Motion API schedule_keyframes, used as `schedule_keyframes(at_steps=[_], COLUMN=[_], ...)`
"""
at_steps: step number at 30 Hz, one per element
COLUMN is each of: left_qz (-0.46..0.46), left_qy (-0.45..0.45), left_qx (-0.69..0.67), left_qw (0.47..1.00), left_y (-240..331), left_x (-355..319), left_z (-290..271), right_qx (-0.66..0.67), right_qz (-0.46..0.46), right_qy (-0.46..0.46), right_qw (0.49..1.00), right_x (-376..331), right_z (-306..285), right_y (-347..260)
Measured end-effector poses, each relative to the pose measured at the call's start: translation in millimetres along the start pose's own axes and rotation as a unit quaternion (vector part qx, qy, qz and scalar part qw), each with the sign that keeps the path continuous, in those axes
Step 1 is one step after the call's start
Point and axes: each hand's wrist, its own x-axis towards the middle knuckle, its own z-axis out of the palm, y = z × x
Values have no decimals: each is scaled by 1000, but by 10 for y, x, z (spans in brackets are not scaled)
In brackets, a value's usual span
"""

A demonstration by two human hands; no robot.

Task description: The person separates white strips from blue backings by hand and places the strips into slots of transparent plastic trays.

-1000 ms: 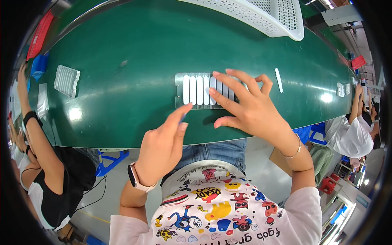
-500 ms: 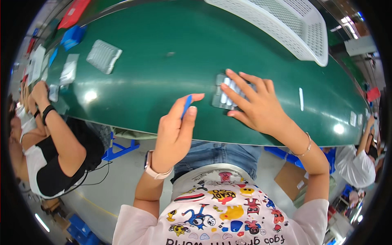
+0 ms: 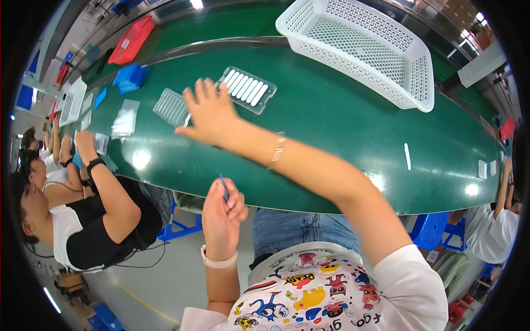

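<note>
**A:** What are the hands doing?

**B:** The right hand [image 3: 212,113] reaches far across the body to the left, fingers spread apart and flat, its fingertips over an empty ridged clear tray [image 3: 171,106] on the green belt [image 3: 331,127]. Just past that hand lies a second clear tray filled with white strips [image 3: 247,89]. The left hand [image 3: 222,212] hangs back near the belt's near edge, pinched closed on a thin blue stick [image 3: 223,187].

**A:** How should the reach go?

**B:** Probably best to press the empty tray down flat and draw it in by its rim (the filled one sits close by, easily nudged). Keep the blue stick upright, clear of the belt. A white basket [image 3: 364,49] stands well beyond the right forearm.
</note>
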Motion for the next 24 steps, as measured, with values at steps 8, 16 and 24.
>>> schedule_keyframes(at_steps=[8, 16, 24], left_qz=[6, -20, 26], left_qy=[43, -120, -195], left_qx=[47, 230, 253], left_qw=[998, 966, 947], left_y=[3, -177, -581], left_x=[-91, 108, 260], left_z=[-13, 252, 700], right_qx=[10, -63, 25], right_qz=[-155, -21, 165], right_qy=[-51, -172, -158], right_qw=[986, 983, 973], right_x=[-324, -1740, -2053], right_z=[-98, -1910, -2552], right_y=[13, 656, 697])
